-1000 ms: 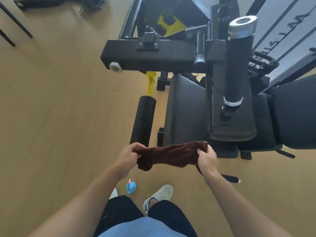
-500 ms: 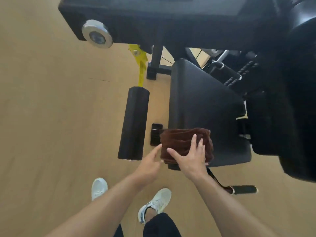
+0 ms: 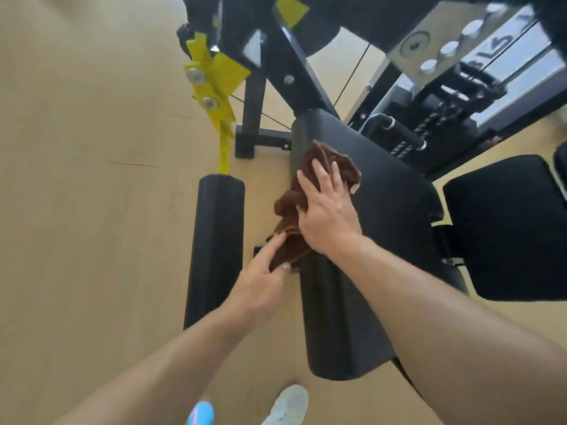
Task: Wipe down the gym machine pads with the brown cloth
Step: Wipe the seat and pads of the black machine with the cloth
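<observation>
The brown cloth (image 3: pixel 310 191) lies bunched along the left edge of the black seat pad (image 3: pixel 389 191) of the gym machine. My right hand (image 3: pixel 328 210) presses flat on the cloth with its fingers spread. My left hand (image 3: pixel 264 280) pinches the cloth's hanging lower end between thumb and index finger, beside the pad's left side. A black roller pad (image 3: pixel 216 240) stands left of the seat, on a yellow lever arm (image 3: pixel 214 87).
A second black pad (image 3: pixel 506 228) sits to the right. The machine's black frame (image 3: pixel 285 65) and the weight stack with cables (image 3: pixel 445 87) rise at the back. My white shoe (image 3: pixel 290 404) and a blue bottle (image 3: pixel 201 414) are on the wooden floor (image 3: pixel 92 210).
The view has closed in on the seat pad. My right hand has slid the cloth farther up the pad's left edge. My left hand now pinches the cloth's trailing end.
</observation>
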A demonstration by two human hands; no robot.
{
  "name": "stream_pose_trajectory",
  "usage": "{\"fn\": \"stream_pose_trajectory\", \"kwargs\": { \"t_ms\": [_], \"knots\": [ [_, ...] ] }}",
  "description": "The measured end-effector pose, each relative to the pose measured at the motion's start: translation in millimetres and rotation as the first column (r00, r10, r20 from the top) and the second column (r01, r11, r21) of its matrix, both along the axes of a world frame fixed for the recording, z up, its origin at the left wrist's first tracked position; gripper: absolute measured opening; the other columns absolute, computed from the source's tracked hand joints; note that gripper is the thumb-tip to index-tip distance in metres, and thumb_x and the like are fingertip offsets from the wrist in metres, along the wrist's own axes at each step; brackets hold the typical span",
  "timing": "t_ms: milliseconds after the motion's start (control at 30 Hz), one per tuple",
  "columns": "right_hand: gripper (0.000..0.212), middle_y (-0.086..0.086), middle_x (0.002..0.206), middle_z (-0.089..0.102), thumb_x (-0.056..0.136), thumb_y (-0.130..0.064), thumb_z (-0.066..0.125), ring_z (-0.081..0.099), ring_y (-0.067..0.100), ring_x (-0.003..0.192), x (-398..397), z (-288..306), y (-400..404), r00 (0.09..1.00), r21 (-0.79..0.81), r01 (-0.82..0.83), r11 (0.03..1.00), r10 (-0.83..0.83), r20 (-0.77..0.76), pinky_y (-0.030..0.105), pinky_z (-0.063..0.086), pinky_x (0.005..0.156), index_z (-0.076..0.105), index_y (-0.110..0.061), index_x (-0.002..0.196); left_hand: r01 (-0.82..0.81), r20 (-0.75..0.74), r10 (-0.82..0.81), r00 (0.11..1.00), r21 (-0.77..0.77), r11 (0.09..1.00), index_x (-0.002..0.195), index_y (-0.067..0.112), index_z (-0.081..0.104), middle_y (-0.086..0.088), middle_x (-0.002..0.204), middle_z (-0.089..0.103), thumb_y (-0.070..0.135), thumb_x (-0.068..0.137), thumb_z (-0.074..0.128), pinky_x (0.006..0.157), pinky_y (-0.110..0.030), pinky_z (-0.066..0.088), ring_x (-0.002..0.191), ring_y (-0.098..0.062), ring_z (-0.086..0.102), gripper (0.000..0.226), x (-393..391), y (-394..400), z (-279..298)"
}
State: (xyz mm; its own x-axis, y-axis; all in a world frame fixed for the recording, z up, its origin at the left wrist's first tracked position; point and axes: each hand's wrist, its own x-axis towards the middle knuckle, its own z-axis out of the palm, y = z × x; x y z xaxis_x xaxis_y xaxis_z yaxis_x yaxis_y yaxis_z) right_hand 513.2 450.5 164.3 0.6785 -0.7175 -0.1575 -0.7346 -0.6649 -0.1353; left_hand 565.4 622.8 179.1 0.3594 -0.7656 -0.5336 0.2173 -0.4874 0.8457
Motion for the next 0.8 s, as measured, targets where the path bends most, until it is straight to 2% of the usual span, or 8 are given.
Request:
{"fn": "stream_pose_trajectory", "kwargs": {
  "t_ms": [100, 200, 300, 367, 467, 533, 667, 800],
  "knots": [
    [0.057, -0.009, 0.172, 0.001, 0.103, -0.03, 0.05, -0.014, 0.026, 0.158, 25.9, 7.6, -33.8, 0.999, 0.106, -0.046, 0.993, 0.047, -0.009, 0.049, -0.011, 0.122, 0.033, -0.036, 0.158, -0.017, 0.045, 0.018, 0.999, -0.012, 1.0, 0.154, 0.038, 0.033, 0.015, 0.158, 0.037, 0.019, 0.107, 0.045, 0.119, -0.033, 0.023, 0.148, -0.009, 0.031, 0.052, 13.8, -12.4, -1.6],
    [0.055, -0.006, 0.172, 0.007, 0.103, -0.026, 0.048, -0.006, 0.028, 0.159, 16.5, 14.1, -11.0, 1.0, 0.09, 0.012, 0.996, -0.014, 0.016, 0.054, -0.005, 0.125, 0.037, -0.034, 0.156, -0.068, 0.085, 0.072, 0.994, -0.048, 0.997, 0.151, 0.037, 0.037, 0.017, 0.154, 0.042, 0.021, 0.107, 0.044, 0.118, -0.032, 0.026, 0.143, -0.006, 0.036, 0.048, 11.0, -4.9, -4.9],
    [0.054, -0.003, 0.171, 0.016, 0.102, -0.034, 0.042, 0.005, 0.03, 0.159, -37.6, 17.8, 57.5, 0.994, 0.023, 0.04, 0.999, -0.042, 0.1, 0.058, 0.006, 0.127, 0.036, -0.03, 0.156, -0.09, 0.117, 0.1, 0.988, -0.092, 0.992, 0.14, 0.045, 0.046, 0.028, 0.141, 0.051, 0.02, 0.106, 0.045, 0.106, -0.009, 0.032, 0.128, 0.014, 0.044, 0.042, -3.8, 18.9, -10.1],
    [0.058, -0.002, 0.17, 0.021, 0.099, -0.034, 0.048, 0.014, 0.031, 0.158, -86.4, 17.5, 113.3, 0.993, 0.001, 0.056, 0.998, -0.056, 0.101, 0.059, 0.015, 0.126, 0.039, -0.028, 0.155, -0.102, 0.124, 0.11, 0.986, -0.073, 0.992, 0.132, 0.046, 0.05, 0.031, 0.131, 0.056, 0.017, 0.105, 0.048, 0.093, 0.004, 0.035, 0.116, 0.024, 0.048, 0.04, -15.9, 35.0, -16.0],
    [0.096, 0.004, 0.167, 0.031, 0.071, -0.04, 0.084, 0.028, 0.038, 0.151, -146.6, 4.0, 177.7, 0.998, -0.027, 0.005, 1.0, -0.007, -0.058, 0.06, 0.023, 0.123, 0.039, -0.025, 0.155, -0.069, 0.131, 0.067, 0.989, 0.015, 0.997, 0.119, 0.044, 0.06, 0.025, 0.119, 0.064, 0.018, 0.105, 0.048, 0.087, -0.002, 0.044, 0.113, 0.012, 0.057, 0.031, -35.2, 51.3, -23.8],
    [0.11, 0.007, 0.166, 0.031, 0.062, -0.042, 0.085, 0.03, 0.04, 0.148, -163.6, -3.7, 190.0, 0.994, -0.025, -0.038, 0.999, 0.035, -0.102, 0.059, 0.021, 0.121, 0.032, -0.025, 0.157, -0.055, 0.102, 0.05, 0.994, 0.049, 0.997, 0.112, 0.043, 0.061, 0.023, 0.112, 0.067, 0.019, 0.104, 0.049, 0.085, -0.008, 0.047, 0.11, 0.005, 0.06, 0.028, -43.8, 56.0, -25.1],
    [0.092, 0.004, 0.169, 0.025, 0.079, -0.03, 0.076, 0.02, 0.039, 0.154, -136.7, 0.0, 164.3, 1.0, -0.005, -0.021, 1.0, 0.021, -0.007, 0.06, 0.027, 0.119, 0.03, -0.025, 0.159, -0.067, 0.042, 0.065, 0.997, 0.035, 0.997, 0.117, 0.037, 0.062, 0.018, 0.112, 0.067, 0.021, 0.104, 0.05, 0.079, -0.007, 0.051, 0.105, 0.004, 0.062, 0.024, -41.7, 45.5, -19.8],
    [0.06, -0.005, 0.17, 0.019, 0.102, -0.026, 0.051, 0.007, 0.028, 0.159, -87.5, 1.0, 108.5, 0.997, -0.022, -0.015, 1.0, 0.017, 0.081, 0.048, 0.002, 0.126, 0.031, -0.029, 0.159, -0.108, 0.016, 0.109, 0.994, -0.041, 0.993, 0.121, 0.039, 0.059, 0.015, 0.117, 0.067, 0.021, 0.104, 0.05, 0.076, -0.004, 0.049, 0.103, 0.01, 0.062, 0.026, -28.2, 26.1, -15.6]
  ]
}}
